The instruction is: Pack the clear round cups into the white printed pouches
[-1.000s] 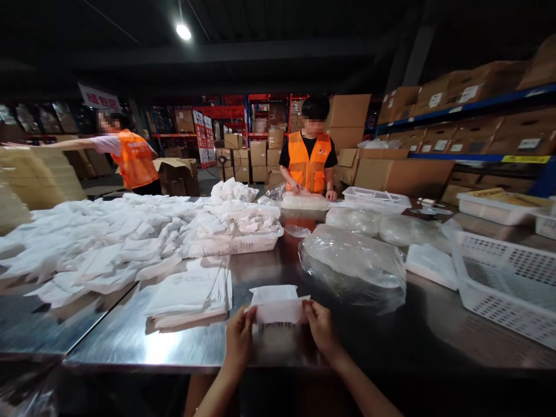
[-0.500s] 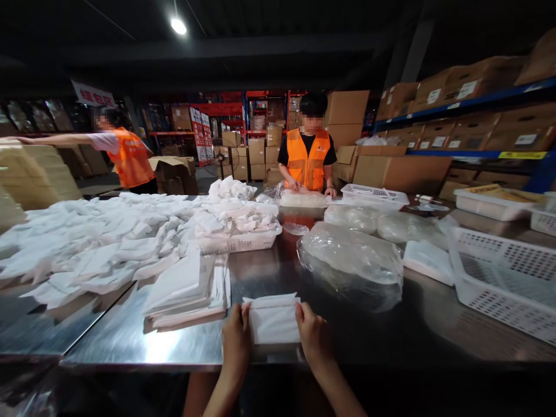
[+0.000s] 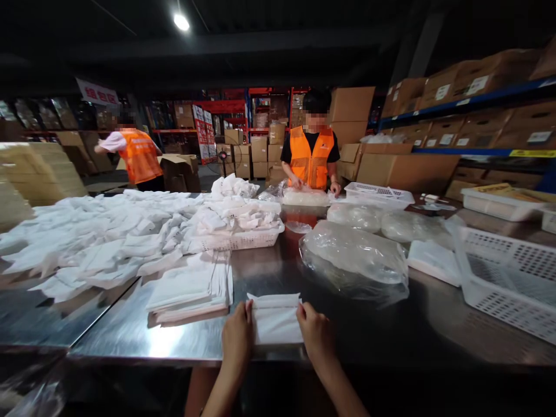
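A flat white packet (image 3: 277, 323) with a flap along its far edge is held near the table's front edge. My left hand (image 3: 238, 333) pinches its left side, and my right hand (image 3: 316, 333) grips the right side. Just left of it lies a stack of flat white packets (image 3: 191, 289). Beyond that, a large heap of loose white packets (image 3: 117, 231) covers the left of the table. A white basket (image 3: 243, 238) heaped with more packets stands at the heap's right edge.
Clear plastic bags (image 3: 354, 260) with pale contents lie right of centre on the metal table (image 3: 269, 272). A perforated white basket (image 3: 512, 278) stands at the right. Across the table a person in an orange vest (image 3: 310, 156) handles a clear bag. Another person (image 3: 136, 153) stands back left.
My hands keep hold of the packet, with its flap slightly more spread out. The person at the back left has drawn in an outstretched arm and turned away. The view has shifted slightly.
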`<state>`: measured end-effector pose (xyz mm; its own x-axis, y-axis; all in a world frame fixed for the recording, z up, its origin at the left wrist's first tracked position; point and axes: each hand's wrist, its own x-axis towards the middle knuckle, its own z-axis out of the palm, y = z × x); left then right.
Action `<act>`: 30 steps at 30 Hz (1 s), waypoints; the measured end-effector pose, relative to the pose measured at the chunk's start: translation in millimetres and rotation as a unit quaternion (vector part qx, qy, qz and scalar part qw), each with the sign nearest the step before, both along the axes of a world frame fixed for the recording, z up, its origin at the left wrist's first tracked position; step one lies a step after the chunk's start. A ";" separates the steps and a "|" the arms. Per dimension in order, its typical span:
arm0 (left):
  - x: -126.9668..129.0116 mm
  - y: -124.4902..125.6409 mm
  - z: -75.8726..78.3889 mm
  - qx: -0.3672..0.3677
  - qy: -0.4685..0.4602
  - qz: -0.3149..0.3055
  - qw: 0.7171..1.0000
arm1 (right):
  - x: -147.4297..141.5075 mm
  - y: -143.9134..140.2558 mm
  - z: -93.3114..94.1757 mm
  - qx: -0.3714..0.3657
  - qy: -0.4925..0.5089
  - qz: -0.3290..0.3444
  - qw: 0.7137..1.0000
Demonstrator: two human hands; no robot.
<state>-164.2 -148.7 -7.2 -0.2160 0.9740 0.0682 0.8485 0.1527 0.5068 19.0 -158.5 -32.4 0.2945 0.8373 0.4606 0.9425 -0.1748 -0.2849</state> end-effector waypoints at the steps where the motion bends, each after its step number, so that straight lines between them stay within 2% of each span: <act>1: -2.8 1.0 3.8 -0.017 0.017 -0.005 1.000 | -1.0 -0.4 4.1 -0.020 0.002 0.000 1.000; 5: -17.5 -1.7 21.9 -0.033 0.062 -0.001 0.998 | -4.5 -0.2 16.8 -0.090 0.007 0.002 0.996; 7: -18.0 -5.3 28.0 0.015 0.088 0.010 0.996 | -5.4 1.4 18.6 -0.102 0.008 0.001 0.995; 8: -14.8 -6.4 28.7 0.059 0.106 -0.007 0.993 | -5.4 2.2 18.7 -0.105 0.008 0.000 0.994; 10: -2.0 -6.1 24.5 0.160 0.143 -0.117 0.970 | -3.7 2.6 19.5 -0.113 0.006 0.001 0.994; 12: 14.6 -2.5 14.1 0.215 0.162 -0.252 0.930 | -0.4 -0.3 23.6 -0.112 -0.011 0.002 0.994; 13: 22.2 -0.2 7.9 0.219 0.165 -0.293 0.916 | 0.9 -3.2 27.0 -0.099 -0.031 0.000 0.995; 14: 28.5 1.9 2.2 0.216 0.165 -0.308 0.912 | 1.2 -6.7 30.9 -0.073 -0.057 -0.004 0.996; 16: 35.9 4.2 -6.3 0.208 0.163 -0.292 0.919 | -3.0 -13.4 37.3 0.023 -0.114 -0.005 0.993; 17: 37.2 4.4 -8.7 0.207 0.162 -0.282 0.922 | -8.1 -15.2 38.1 0.082 -0.135 0.016 0.987; 19: 35.9 3.7 -11.0 0.214 0.161 -0.281 0.922 | -21.9 -13.1 32.2 0.172 -0.150 0.110 0.967; 21: 31.9 3.5 -14.1 0.220 0.144 -0.291 0.920 | -34.0 -2.7 16.2 0.176 -0.126 0.211 0.953; 22: 29.4 4.3 -17.0 0.221 0.125 -0.296 0.921 | -36.9 4.6 5.7 0.146 -0.100 0.231 0.957; 24: 24.5 8.3 -25.2 0.219 0.050 -0.299 0.928 | -34.3 20.4 -15.4 0.059 -0.022 0.215 0.975; 26: 20.8 14.4 -32.8 0.209 -0.081 -0.271 0.936 | -23.1 33.8 -30.4 -0.001 0.077 0.191 0.979; 27: 19.8 17.2 -34.5 0.201 -0.166 -0.236 0.936 | -16.4 38.5 -34.2 -0.009 0.131 0.196 0.972; 28: 19.9 19.0 -34.4 0.188 -0.263 -0.188 0.928 | -10.1 41.4 -35.6 -0.004 0.187 0.211 0.959; 29: 21.1 19.0 -32.6 0.168 -0.364 -0.135 0.906 | -4.8 42.4 -34.8 0.009 0.243 0.230 0.942; 30: 23.7 16.9 -29.6 0.136 -0.466 -0.087 0.870 | -0.8 41.8 -32.3 0.023 0.297 0.248 0.922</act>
<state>-140.5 -131.8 -36.8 -0.1519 0.9727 0.1757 0.0490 -0.1701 0.9842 18.2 -116.7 -64.7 0.0929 0.9202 0.3802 0.5790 0.2607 -0.7725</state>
